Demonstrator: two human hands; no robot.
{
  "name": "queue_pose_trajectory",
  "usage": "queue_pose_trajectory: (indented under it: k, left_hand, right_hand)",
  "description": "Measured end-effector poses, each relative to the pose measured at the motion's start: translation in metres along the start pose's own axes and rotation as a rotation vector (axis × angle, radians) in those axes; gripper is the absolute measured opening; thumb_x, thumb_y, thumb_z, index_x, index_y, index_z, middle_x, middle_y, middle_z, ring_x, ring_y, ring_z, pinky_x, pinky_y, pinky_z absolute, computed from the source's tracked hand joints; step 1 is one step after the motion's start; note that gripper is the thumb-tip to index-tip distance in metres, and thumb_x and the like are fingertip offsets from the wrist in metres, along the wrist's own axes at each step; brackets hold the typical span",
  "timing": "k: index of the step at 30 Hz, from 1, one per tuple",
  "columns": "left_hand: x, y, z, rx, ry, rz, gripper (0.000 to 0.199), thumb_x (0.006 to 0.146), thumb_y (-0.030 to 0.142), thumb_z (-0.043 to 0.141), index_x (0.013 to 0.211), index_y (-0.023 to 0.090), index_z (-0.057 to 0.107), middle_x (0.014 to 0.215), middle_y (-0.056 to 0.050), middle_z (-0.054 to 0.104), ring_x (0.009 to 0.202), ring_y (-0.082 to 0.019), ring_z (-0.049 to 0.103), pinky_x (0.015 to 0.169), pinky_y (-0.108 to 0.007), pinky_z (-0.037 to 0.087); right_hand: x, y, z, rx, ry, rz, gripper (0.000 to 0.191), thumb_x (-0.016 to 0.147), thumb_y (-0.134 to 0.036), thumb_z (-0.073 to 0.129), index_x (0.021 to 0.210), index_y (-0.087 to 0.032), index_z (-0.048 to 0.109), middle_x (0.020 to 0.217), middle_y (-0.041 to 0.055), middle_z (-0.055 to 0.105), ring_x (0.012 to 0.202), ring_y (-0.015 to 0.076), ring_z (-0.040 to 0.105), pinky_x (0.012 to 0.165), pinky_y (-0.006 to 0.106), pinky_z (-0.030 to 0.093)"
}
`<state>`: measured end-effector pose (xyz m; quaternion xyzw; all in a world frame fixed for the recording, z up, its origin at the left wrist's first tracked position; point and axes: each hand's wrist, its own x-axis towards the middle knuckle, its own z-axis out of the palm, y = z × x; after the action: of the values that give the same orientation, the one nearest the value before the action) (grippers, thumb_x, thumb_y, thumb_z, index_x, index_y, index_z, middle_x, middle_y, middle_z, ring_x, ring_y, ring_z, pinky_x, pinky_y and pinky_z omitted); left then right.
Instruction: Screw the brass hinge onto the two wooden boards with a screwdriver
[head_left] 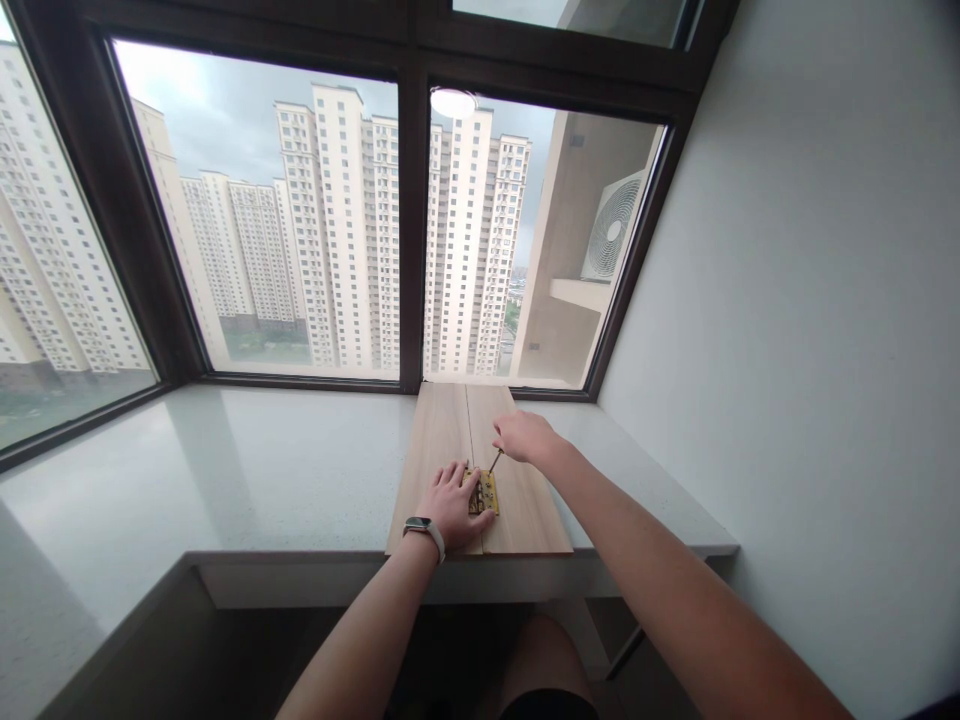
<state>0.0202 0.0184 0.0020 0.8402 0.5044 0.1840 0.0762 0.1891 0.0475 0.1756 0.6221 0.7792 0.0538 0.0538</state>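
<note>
A small yellow rectangular plate with dark parts on it lies on wooden boards; its exact kind is too small to make out. My left hand, wearing a wristband, rests over its left side. The thumb is at the near edge and the fingers are at the far side, holding it against the wood. Closed around the handle of a thin screwdriver is my right hand, above and beyond the plate. The shaft slants down, with its tip at the plate's far edge. My fingers hide most of the handle.
The boards lie side by side on a pale countertop, reaching from its front edge to the window frame. A white wall rises on the right. My leg shows below the counter.
</note>
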Motion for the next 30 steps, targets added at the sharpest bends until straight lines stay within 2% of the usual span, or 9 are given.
queue_pose_trajectory:
  k: [4,6,8,11,13,15,20,30]
  left_hand:
    - [0.0003,-0.0005,0.0006,-0.006,-0.001,0.001,0.091,0.084,0.082,0.041,0.158,0.029,0.034,0.166,-0.008,0.029,0.154,-0.036,0.018,0.126,-0.054,0.011]
    - [0.0004,-0.0005,0.0008,-0.010,-0.003,0.001,0.091,0.084,0.081,0.042,0.158,0.029,0.034,0.166,-0.008,0.029,0.154,-0.036,0.018,0.126,-0.054,0.011]
    - [0.0006,-0.0005,0.0009,-0.012,-0.002,0.003,0.091,0.084,0.081,0.042,0.158,0.029,0.034,0.166,-0.008,0.029,0.154,-0.035,0.018,0.126,-0.054,0.011]
    - [0.0011,-0.0004,0.0011,-0.009,0.007,0.002,0.090,0.084,0.081,0.043,0.157,0.029,0.035,0.166,-0.008,0.030,0.154,-0.035,0.019,0.126,-0.053,0.011]
    - [0.0013,-0.0004,0.0012,-0.008,0.010,0.001,0.090,0.084,0.080,0.044,0.157,0.030,0.035,0.165,-0.008,0.030,0.154,-0.036,0.019,0.126,-0.054,0.012]
    - [0.0013,-0.0005,0.0010,-0.012,0.009,0.003,0.089,0.084,0.080,0.045,0.157,0.030,0.035,0.166,-0.007,0.030,0.154,-0.036,0.019,0.126,-0.053,0.011]
    - [0.0004,-0.0001,-0.0002,-0.015,0.007,0.003,0.090,0.084,0.080,0.044,0.158,0.029,0.035,0.166,-0.007,0.029,0.154,-0.036,0.019,0.126,-0.053,0.010]
    - [-0.0002,0.0027,-0.0034,-0.003,-0.010,-0.014,0.090,0.084,0.080,0.043,0.158,0.030,0.034,0.166,-0.007,0.028,0.155,-0.035,0.018,0.126,-0.052,0.010]
  right_hand:
    - [0.0014,-0.0006,0.0010,0.033,-0.027,-0.053,0.019,0.089,-0.034,0.068,0.106,-0.026,0.069,0.114,0.0066,0.073,0.101,0.0230,0.068,0.078,0.030,0.048]
    - [0.0011,-0.0017,0.0010,0.048,-0.022,-0.071,0.024,0.088,-0.034,0.071,0.109,-0.025,0.068,0.116,0.0071,0.072,0.103,0.0227,0.067,0.078,0.029,0.048]
    - [-0.0001,-0.0030,-0.0002,0.054,-0.008,-0.058,0.036,0.087,-0.042,0.072,0.117,-0.023,0.066,0.118,0.0101,0.072,0.105,0.0248,0.067,0.078,0.030,0.048]
    - [-0.0018,-0.0048,-0.0033,0.035,-0.008,0.007,0.046,0.093,-0.055,0.060,0.121,-0.019,0.068,0.120,0.0159,0.071,0.107,0.0294,0.068,0.082,0.035,0.050]
    - [-0.0019,-0.0052,-0.0045,0.010,-0.009,0.034,0.048,0.099,-0.055,0.048,0.117,-0.017,0.071,0.119,0.0183,0.072,0.108,0.0311,0.068,0.085,0.037,0.050]
    - [-0.0010,-0.0048,-0.0041,-0.004,-0.006,0.042,0.048,0.101,-0.053,0.045,0.115,-0.016,0.072,0.118,0.0196,0.072,0.109,0.0317,0.068,0.085,0.038,0.051]
    - [0.0007,-0.0034,-0.0004,-0.004,0.003,0.045,0.042,0.098,-0.048,0.053,0.117,-0.016,0.071,0.116,0.0196,0.072,0.106,0.0312,0.069,0.083,0.036,0.051]
    - [0.0003,-0.0046,0.0000,0.040,0.000,-0.048,0.018,0.090,-0.035,0.067,0.104,-0.025,0.069,0.113,0.0081,0.072,0.099,0.0233,0.068,0.077,0.030,0.048]
